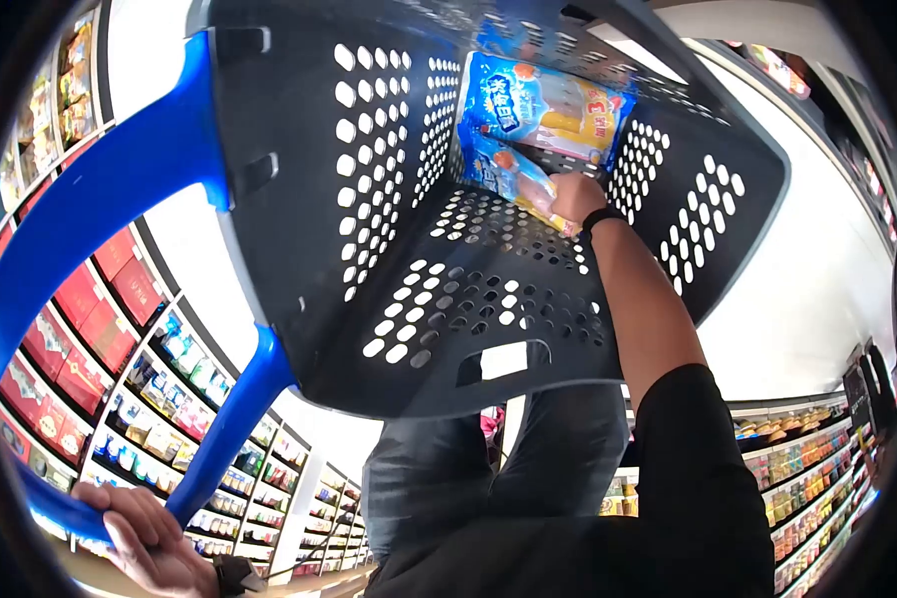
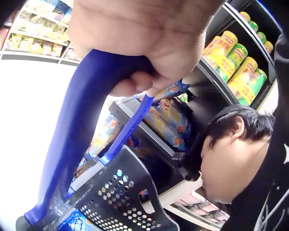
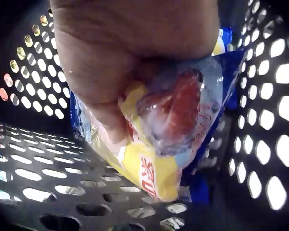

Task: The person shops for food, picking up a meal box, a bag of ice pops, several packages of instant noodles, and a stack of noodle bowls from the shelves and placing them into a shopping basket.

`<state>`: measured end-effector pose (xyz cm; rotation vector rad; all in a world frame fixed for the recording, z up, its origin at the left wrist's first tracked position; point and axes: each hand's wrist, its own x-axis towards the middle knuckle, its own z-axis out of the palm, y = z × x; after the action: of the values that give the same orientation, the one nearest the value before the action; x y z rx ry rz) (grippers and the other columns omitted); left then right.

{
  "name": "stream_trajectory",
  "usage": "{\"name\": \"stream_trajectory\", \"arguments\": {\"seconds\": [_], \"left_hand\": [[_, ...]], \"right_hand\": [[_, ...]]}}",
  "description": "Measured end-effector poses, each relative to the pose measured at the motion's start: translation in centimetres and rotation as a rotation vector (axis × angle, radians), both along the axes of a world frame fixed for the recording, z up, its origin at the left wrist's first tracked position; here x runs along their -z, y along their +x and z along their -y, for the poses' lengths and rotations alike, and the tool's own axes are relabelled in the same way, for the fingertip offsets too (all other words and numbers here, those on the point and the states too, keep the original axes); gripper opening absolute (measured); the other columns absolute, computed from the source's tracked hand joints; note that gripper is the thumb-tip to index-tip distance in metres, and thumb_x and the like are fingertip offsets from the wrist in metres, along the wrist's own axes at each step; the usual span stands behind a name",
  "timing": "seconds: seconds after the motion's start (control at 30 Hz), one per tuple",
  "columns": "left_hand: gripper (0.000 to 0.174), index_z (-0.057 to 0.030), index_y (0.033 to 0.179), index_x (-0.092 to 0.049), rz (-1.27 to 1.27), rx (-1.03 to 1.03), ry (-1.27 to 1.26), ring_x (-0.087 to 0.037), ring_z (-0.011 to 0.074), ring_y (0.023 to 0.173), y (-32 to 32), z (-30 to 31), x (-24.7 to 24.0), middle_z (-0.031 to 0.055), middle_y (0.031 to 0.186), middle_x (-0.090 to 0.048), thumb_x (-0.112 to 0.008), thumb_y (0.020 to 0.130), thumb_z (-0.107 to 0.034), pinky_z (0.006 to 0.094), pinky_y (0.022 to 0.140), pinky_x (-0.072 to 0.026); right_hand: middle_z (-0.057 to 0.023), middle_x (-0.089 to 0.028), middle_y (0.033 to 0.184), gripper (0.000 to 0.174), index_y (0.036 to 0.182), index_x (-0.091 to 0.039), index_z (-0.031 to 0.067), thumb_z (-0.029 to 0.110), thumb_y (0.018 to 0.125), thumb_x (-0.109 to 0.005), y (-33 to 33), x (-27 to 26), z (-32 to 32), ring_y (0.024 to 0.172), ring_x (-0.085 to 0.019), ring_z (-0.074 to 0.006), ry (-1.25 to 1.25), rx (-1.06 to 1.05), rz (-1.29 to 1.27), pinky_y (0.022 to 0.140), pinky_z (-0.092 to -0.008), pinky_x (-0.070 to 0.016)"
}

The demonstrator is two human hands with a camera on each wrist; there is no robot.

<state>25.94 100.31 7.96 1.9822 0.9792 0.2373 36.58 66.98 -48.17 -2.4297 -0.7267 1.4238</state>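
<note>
My left hand (image 1: 145, 533) grips the blue handle (image 1: 100, 179) of a dark grey perforated shopping basket (image 1: 299, 249). In the left wrist view, the thumb and fingers of that hand (image 2: 139, 33) wrap around the handle. My right hand (image 1: 576, 202) reaches deep into the basket and holds a blue-and-yellow plastic food pack (image 1: 508, 179) by its edge. Reddish contents show through this pack's clear window (image 3: 176, 110) in the right wrist view, close beside the fingers. A second, similar pack (image 1: 548, 105) leans against the basket's far end, just beyond the held one.
Shelves of red boxes (image 1: 80, 334) and other packaged goods line the left side. More stocked shelves (image 1: 807, 488) stand at the lower right. Green and yellow canisters (image 2: 236, 53) fill a dark rack in the left wrist view. A person's head (image 2: 236, 149) is close to the basket.
</note>
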Motion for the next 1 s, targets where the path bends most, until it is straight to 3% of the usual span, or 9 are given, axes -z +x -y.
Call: {"name": "stream_trajectory", "arguments": {"seconds": [0.07, 0.2, 0.33, 0.4, 0.7, 0.73, 0.8, 0.9, 1.0], "left_hand": [[0.043, 0.0036, 0.125, -0.048, -0.071, -0.097, 0.065, -0.029, 0.0033, 0.046, 0.2, -0.2, -0.5, -0.0051, 0.058, -0.036, -0.059, 0.097, -0.027, 0.0202, 0.041, -0.0216], [0.019, -0.0044, 0.109, -0.054, -0.064, -0.139, 0.014, -0.031, 0.0029, 0.044, 0.4, 0.2, -0.8, -0.0060, 0.060, -0.038, -0.059, 0.097, -0.019, 0.0204, 0.039, -0.0221], [0.015, -0.0073, 0.102, -0.057, -0.169, -0.087, 0.006, -0.038, 0.0028, 0.044, 1.6, -0.1, -1.8, -0.0073, 0.059, -0.043, -0.065, 0.094, -0.017, 0.0202, 0.039, -0.0303], [0.013, -0.0053, 0.097, -0.061, -0.139, -0.074, -0.119, -0.044, 0.0034, 0.050, 1.5, -0.5, -2.6, -0.0037, 0.067, -0.053, -0.068, 0.091, -0.014, 0.0212, 0.044, -0.0343], [0.024, -0.0032, 0.100, -0.062, 0.074, 0.146, 0.071, -0.055, 0.0214, 0.051, 0.6, -1.3, -3.9, 0.0096, 0.061, -0.059, -0.069, 0.088, -0.023, 0.0354, 0.052, -0.0446], [0.033, -0.0025, 0.108, -0.059, -0.104, 0.140, 0.024, -0.062, 0.0279, 0.070, 0.8, -1.1, -5.8, 0.0145, 0.078, -0.064, -0.071, 0.086, -0.023, 0.0384, 0.066, -0.0486], [0.046, -0.0006, 0.115, -0.056, 0.182, 0.265, 0.724, -0.058, 0.0357, 0.099, 0.1, -0.6, -6.1, 0.0200, 0.104, -0.061, -0.075, 0.081, -0.025, 0.0442, 0.086, -0.0453], [0.052, 0.0003, 0.118, -0.055, 0.437, 0.441, 0.461, -0.052, 0.0409, 0.111, -0.9, 2.6, -8.7, 0.0224, 0.116, -0.055, -0.078, 0.079, -0.026, 0.0475, 0.098, -0.0402], [0.071, -0.0047, 0.140, -0.039, 0.252, 0.594, -1.107, -0.056, 0.0215, 0.120, -1.1, 5.0, -11.0, 0.0104, 0.129, -0.057, -0.076, 0.086, -0.030, 0.0356, 0.100, -0.0463]], "right_hand": [[-0.0148, -0.072, 0.094, 0.032, 0.103, -0.069, 0.0128, 0.036, 0.081, -0.066, -0.2, -3.1, 0.1, 0.092, -0.068, -0.0347, 0.008, 0.040, 0.024, 0.082, -0.0468, -0.0525], [-0.0187, -0.070, 0.097, 0.037, 0.108, -0.067, 0.0118, 0.027, 0.075, -0.071, 0.3, -13.2, 0.1, 0.094, -0.067, -0.0363, -0.013, 0.188, 0.017, 0.083, -0.0461, -0.0512], [-0.0082, -0.071, 0.089, 0.037, 0.114, -0.066, 0.0044, 0.018, 0.081, -0.073, 0.5, -24.7, 0.8, 0.079, -0.067, -0.0168, 0.158, 0.733, -0.350, 0.077, -0.0329, -0.0524], [-0.0028, -0.068, 0.084, 0.030, 0.111, -0.066, 0.0038, 0.016, 0.085, -0.072, 0.0, -32.5, 0.7, 0.073, -0.065, -0.0119, 0.227, 0.796, -0.361, 0.057, -0.0286, -0.0536], [-0.0053, -0.069, 0.110, 0.040, 0.121, -0.062, 0.0025, 0.009, 0.084, -0.076, -5.9, -59.0, -0.3, 0.100, -0.065, -0.0141, 0.666, 1.104, -0.410, 0.091, -0.0302, -0.0501], [-0.0055, -0.067, 0.113, 0.045, 0.124, -0.059, 0.0026, 0.012, 0.084, -0.076, -6.3, -60.8, -0.4, 0.103, -0.064, -0.0156, 0.715, 1.085, -0.427, 0.092, -0.0315, -0.0499], [-0.0057, -0.066, 0.117, 0.050, 0.127, -0.057, 0.0027, 0.015, 0.084, -0.077, -6.9, -64.3, -1.0, 0.105, -0.064, -0.0171, 0.787, 1.059, -0.418, 0.093, -0.0328, -0.0497], [-0.0056, -0.065, 0.119, 0.057, 0.132, -0.054, 0.0031, 0.018, 0.082, -0.079, -7.4, -68.3, -2.4, 0.107, -0.063, -0.0176, 0.913, 1.040, -0.441, 0.094, -0.0330, -0.0493], [-0.0061, -0.063, 0.122, 0.061, 0.134, -0.052, 0.0034, 0.019, 0.082, -0.080, -7.5, -70.1, -3.5, 0.110, -0.061, -0.0175, 0.998, 0.992, -0.470, 0.096, -0.0330, -0.0485]]}}
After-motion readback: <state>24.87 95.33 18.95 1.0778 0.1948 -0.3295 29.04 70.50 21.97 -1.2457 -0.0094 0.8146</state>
